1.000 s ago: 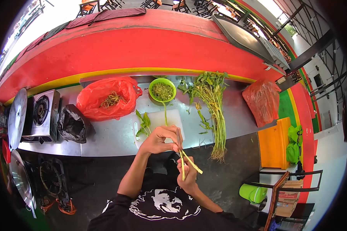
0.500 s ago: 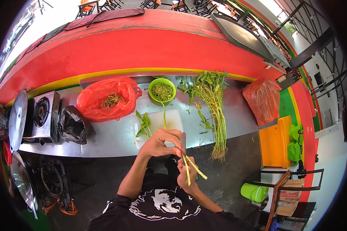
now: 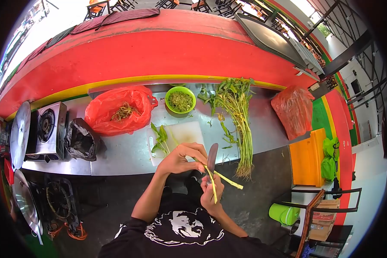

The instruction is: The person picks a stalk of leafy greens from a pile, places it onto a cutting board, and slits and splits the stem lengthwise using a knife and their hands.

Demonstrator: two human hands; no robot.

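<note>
My left hand point(image 3: 184, 158) pinches a pale green vegetable stem point(image 3: 214, 189), which is split into two strands past the fingertips. My right hand point(image 3: 213, 195) grips a knife point(image 3: 212, 158) with its blade pointing up, against the stem where it forks. Both hands are in front of my body, near the counter's front edge. Just beyond them lies a white cutting board point(image 3: 189, 131) with a leafy sprig point(image 3: 161, 137) on its left part. A green bowl point(image 3: 191, 105) of chopped greens stands behind the board. The knife's handle is mostly hidden in my fingers.
A rooted bundle of leafy stems point(image 3: 241, 124) lies on the metal counter point(image 3: 116, 157), roots over the front edge. An open red plastic bag point(image 3: 101, 114), a black bag point(image 3: 79, 142) and a gas stove point(image 3: 47, 129) stand left. Another red bag point(image 3: 293, 112) sits right.
The knife and my right hand have shifted slightly right. The split strands have swung and spread rightward, and the stem's far end has drawn back from the green bowl. My left hand still pinches the stem.
</note>
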